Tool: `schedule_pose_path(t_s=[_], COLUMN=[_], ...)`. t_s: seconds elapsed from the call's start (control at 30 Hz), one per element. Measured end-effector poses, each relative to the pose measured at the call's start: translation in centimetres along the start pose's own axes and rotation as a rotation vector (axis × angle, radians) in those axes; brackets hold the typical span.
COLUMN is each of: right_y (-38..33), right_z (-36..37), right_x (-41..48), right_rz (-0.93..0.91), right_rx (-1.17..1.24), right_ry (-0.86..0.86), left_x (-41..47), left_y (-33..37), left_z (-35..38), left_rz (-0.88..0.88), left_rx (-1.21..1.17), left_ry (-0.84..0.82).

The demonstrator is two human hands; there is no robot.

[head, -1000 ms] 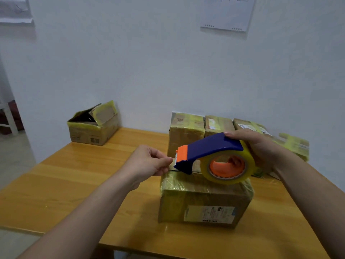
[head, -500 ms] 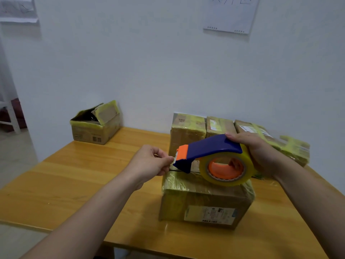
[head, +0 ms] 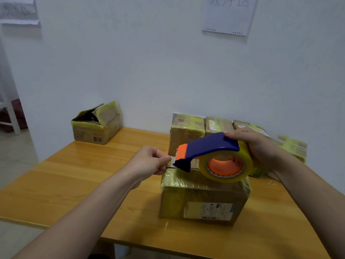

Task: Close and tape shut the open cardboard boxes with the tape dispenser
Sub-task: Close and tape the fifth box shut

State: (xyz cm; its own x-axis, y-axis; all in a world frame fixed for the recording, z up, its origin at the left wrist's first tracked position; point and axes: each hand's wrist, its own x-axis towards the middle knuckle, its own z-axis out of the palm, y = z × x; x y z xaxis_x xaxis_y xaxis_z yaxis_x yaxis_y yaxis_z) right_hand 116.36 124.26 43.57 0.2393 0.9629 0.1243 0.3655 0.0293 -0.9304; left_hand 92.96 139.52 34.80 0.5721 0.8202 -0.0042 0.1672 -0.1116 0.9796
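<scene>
Wooden table (head: 78,184), white wall (head: 149,71) (paper sheets (head: 229,15)), open box (head: 96,128) rear-left

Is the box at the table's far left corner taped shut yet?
No, the far-left box has a flap standing up and its dark inside shows.

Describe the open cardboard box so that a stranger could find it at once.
Start at the wooden table against the white wall. At its far left corner, standing alone, sits the open cardboard box. Only its flaps stand up; the other boxes are closed.
</scene>
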Motion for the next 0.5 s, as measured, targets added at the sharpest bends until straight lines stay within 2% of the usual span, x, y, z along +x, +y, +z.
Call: schedule_pose_path(t_s=[0.27, 0.4, 0.5], right_y=[-0.3, 0.3, 0.6], right_z=[-0.7, -0.8, -0.6], right_x=[1.0, 1.4, 1.8], right_rz=[0.014, 0.043, -0.007], right_rx=[0.015, -0.012, -0.069], right_ry=[-0.032, 0.041, 0.074], left_x=[-0.5, -0.7, -0.8], left_y=[0.2, 0.0, -0.1], left_z=[0.1, -0.1, 0.2], left_rz=[0.028, 0.042, 0.095], left_rx=[0.022, 0.013, 0.134], left_ry=[-0.042, -0.057, 0.005])
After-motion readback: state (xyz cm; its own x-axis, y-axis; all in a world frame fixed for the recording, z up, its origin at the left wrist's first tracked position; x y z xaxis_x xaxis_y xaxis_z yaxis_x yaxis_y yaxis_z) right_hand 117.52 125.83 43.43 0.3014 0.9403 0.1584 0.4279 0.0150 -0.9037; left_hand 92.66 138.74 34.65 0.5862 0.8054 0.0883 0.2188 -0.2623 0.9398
